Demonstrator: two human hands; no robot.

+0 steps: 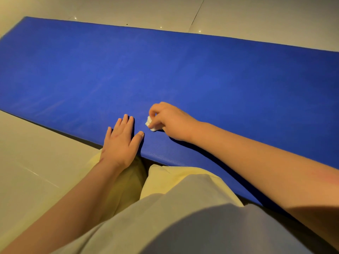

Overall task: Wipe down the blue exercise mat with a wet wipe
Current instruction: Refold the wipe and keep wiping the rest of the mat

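Right hand (170, 121) pinches balled wet wipe (150, 124) on near edge of blue exercise mat (183, 74); left hand (120, 142) flat, fingers straight, just beside. Risk: tiny wad skips patches, or mat slides if left hand lifts.

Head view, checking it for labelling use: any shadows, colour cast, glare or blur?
Head view: warm yellowish cast; the right hand throws a dark shadow on the blue mat; small glints dot the floor; the hand itself looks sharp.
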